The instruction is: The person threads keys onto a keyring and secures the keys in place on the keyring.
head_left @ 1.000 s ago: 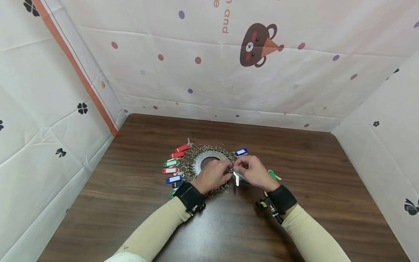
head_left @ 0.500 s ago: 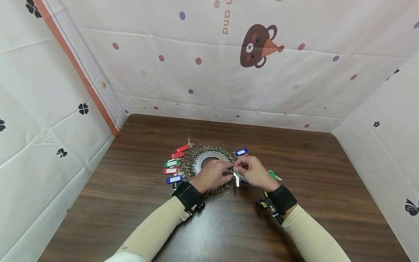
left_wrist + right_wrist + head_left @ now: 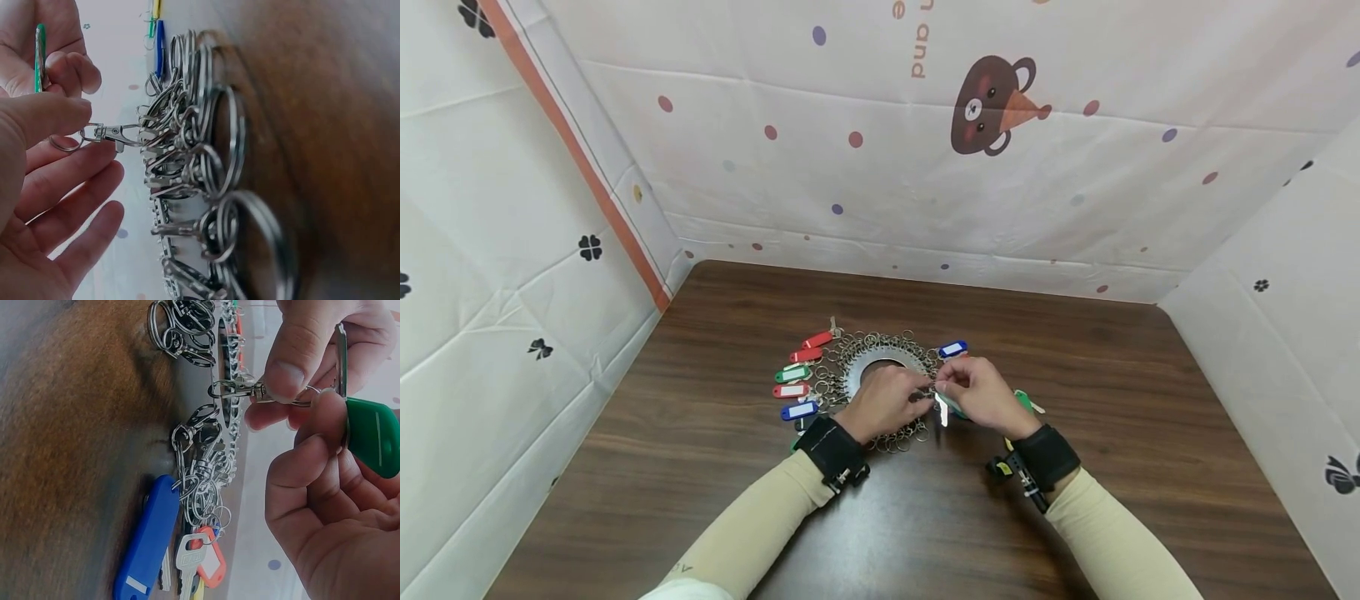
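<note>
A flat silver ring plate [image 3: 855, 379], fringed with many small swivel clasps and split rings, lies on the table. My left hand [image 3: 886, 402] is over its right side; thumb and index finger pinch a swivel clasp [image 3: 112, 133] hooked on the plate's edge, the other fingers spread. Beside it my right hand [image 3: 987, 398] pinches a key [image 3: 340, 359] with a green key tag [image 3: 375, 434], right at the small split ring on the clasp. In the head view the key's bright blade hangs below the fingertips. The right fingertips partly hide where key and split ring meet.
Red, green and blue key tags, such as a blue one [image 3: 799, 410], fan out left of the plate. Another blue tag [image 3: 953, 348] and a green tag [image 3: 1024, 400] lie to its right. Patterned white cloth [image 3: 850, 175] walls the brown table [image 3: 760, 525] at back and sides.
</note>
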`<state>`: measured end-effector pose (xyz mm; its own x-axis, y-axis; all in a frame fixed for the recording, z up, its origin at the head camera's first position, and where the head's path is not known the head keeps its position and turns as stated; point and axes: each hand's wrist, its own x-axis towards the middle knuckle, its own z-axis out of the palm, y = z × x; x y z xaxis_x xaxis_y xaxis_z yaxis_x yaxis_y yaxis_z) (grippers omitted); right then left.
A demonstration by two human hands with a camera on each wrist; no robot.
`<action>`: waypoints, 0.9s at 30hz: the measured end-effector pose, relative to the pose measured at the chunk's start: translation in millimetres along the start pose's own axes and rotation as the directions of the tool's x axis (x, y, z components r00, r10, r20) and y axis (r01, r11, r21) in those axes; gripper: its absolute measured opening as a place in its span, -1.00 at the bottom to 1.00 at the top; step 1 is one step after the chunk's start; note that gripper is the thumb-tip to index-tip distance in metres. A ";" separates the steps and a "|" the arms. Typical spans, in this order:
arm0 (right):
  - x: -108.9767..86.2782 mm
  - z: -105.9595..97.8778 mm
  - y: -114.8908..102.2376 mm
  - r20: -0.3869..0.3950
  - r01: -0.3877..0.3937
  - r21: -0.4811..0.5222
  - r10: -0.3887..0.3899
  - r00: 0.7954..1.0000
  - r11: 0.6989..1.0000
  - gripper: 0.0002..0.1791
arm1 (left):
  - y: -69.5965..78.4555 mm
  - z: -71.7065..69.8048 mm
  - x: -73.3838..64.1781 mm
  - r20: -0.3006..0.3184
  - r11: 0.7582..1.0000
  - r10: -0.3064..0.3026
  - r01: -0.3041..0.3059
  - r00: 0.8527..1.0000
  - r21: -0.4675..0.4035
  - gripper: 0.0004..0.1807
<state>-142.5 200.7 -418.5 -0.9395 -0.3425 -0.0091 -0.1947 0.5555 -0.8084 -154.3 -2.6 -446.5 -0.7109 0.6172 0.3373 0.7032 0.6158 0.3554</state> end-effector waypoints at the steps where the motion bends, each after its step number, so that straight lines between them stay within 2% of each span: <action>1: -0.1 0.0 0.0 0.002 0.001 0.000 -0.001 1.000 1.000 -0.90 | -0.1 -0.4 0.2 0.008 1.000 0.001 -0.001 1.000 -0.002 -0.75; 5: -0.6 0.0 0.0 0.007 0.007 -0.002 -0.007 1.000 1.000 -0.89 | -0.2 -1.4 0.9 0.046 1.000 0.006 -0.007 0.999 0.007 -0.80; 10: -1.7 0.2 0.0 0.006 0.000 -0.006 0.000 1.000 1.000 -0.89 | 0.5 -0.9 1.1 0.070 1.000 -0.007 0.007 0.998 0.008 -0.74; 13: -1.7 0.4 0.7 0.001 -0.007 -0.003 0.007 1.000 1.000 -0.89 | 0.5 0.5 0.7 0.047 1.000 -0.012 0.012 0.999 0.008 -0.69; 17: -0.5 0.9 2.1 -0.006 0.003 0.003 -0.003 1.000 1.000 -0.90 | -1.4 3.5 0.6 -0.001 1.000 0.016 -0.016 1.000 0.025 -0.73; 20: -0.1 1.3 3.2 -0.002 0.013 0.008 -0.013 1.000 1.000 -0.91 | -3.4 4.9 0.9 -0.010 0.999 0.034 -0.034 0.999 0.035 -0.79; 23: -0.9 1.4 4.0 0.016 0.031 0.004 -0.031 0.999 1.000 -0.90 | -5.4 4.2 1.0 0.004 0.998 0.032 -0.033 0.999 0.044 -0.81; 27: -3.7 0.0 4.5 0.047 0.063 -0.010 -0.063 0.997 0.998 -0.89 | -6.6 0.2 0.6 0.065 1.000 -0.010 0.010 0.998 0.012 -0.76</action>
<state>-140.0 204.5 -422.1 -0.9109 -0.4124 0.0138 -0.2568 0.5403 -0.8013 -159.3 -6.2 -448.8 -0.7158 0.6411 0.2766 0.6965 0.6274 0.3481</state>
